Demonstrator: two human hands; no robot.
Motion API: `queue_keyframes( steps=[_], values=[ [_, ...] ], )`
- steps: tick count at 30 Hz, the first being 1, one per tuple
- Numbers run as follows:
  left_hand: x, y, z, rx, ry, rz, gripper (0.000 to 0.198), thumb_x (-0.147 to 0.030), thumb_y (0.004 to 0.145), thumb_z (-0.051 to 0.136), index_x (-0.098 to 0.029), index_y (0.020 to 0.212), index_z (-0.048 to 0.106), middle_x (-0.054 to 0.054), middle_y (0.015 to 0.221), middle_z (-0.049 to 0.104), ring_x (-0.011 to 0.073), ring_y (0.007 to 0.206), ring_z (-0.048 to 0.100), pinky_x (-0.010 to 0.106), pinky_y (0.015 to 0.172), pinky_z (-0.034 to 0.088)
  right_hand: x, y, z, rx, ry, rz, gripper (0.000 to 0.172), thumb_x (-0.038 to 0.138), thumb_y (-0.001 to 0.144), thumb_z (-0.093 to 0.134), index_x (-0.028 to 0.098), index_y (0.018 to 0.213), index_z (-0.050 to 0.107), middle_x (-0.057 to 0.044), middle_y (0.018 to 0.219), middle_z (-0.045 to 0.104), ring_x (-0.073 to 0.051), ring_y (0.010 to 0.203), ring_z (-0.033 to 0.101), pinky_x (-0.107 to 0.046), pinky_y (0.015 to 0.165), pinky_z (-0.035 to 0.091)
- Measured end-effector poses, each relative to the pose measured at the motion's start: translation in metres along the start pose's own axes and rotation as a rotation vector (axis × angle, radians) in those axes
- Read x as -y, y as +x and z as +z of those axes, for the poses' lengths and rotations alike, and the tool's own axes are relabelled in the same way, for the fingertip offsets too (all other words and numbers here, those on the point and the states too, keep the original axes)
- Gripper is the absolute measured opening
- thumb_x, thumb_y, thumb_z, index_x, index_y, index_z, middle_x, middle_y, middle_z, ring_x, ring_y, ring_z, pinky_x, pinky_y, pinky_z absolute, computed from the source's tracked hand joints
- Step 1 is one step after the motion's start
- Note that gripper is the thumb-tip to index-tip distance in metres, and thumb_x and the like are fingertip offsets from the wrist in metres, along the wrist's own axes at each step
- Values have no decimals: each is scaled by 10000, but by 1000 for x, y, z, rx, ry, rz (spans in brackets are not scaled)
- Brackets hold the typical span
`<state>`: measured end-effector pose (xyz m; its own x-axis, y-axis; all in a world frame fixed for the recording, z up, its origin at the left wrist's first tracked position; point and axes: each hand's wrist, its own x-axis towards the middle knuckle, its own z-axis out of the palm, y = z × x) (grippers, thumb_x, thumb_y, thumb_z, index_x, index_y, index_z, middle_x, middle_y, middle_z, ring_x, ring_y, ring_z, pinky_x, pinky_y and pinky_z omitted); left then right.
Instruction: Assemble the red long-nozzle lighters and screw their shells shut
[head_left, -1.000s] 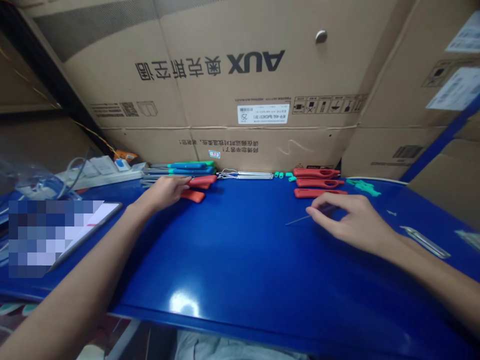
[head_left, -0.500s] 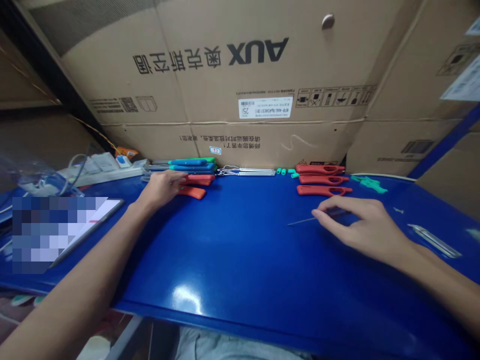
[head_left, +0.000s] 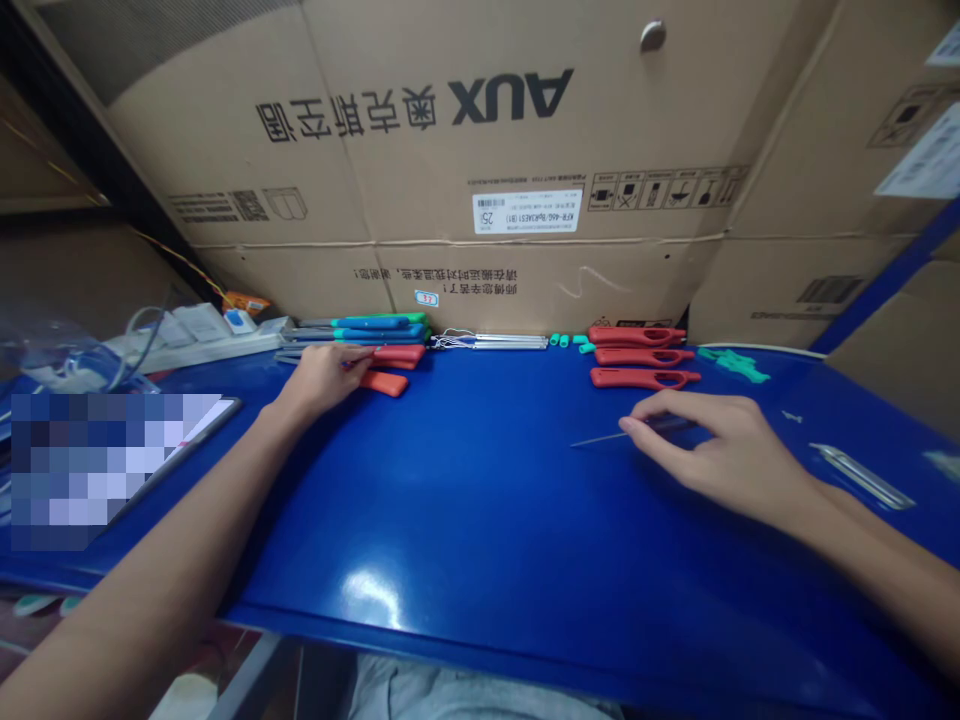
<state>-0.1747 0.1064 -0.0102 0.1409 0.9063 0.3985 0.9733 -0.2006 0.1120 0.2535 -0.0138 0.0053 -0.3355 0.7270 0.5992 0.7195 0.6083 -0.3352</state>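
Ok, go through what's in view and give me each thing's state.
Left hand, fingertips on a red handle
Right hand, pinching a thin metal rod
Three red handles, lying side by side
Orange piece, lying flat
Cardboard box, printing upside down

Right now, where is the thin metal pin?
In the head view, the thin metal pin juts left from the fingertips of the right hand, over the right side of the blue tabletop, just below the three red plastic handles.

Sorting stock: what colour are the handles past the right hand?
Red handles, shown best in the head view.
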Motion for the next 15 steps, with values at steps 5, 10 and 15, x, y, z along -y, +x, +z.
queue_keyframes(
  steps=[5, 10, 15],
  values=[
    [0, -1, -1, 18, 28, -36, 356, -268, 850, 475, -194, 1088, 729, 62, 1167, 704, 268, 1138, 633, 331, 970, 474, 1, 0, 0, 7, -7, -16, 139, 253, 864, 597, 203, 745, 647, 25, 708, 709, -110, 609, 664, -205, 604, 526],
    [1, -2, -5, 46, 28, -55, 349, -238, 851, 500, -170, 1117, 715, 63, 1189, 691, 261, 1130, 636, 330, 958, 470, 3, -1, 1, -1, -25, -36, 130, 248, 865, 596, 201, 756, 649, 23, 719, 708, -108, 617, 663, -203, 624, 528],
    [3, -1, -7, 55, 22, -81, 326, -233, 867, 511, -159, 1108, 718, 76, 1146, 711, 263, 1110, 644, 321, 929, 473, 2, -2, 1, -4, -26, -33, 135, 243, 864, 592, 202, 746, 642, 25, 715, 706, -108, 612, 662, -202, 628, 530]
  ],
)
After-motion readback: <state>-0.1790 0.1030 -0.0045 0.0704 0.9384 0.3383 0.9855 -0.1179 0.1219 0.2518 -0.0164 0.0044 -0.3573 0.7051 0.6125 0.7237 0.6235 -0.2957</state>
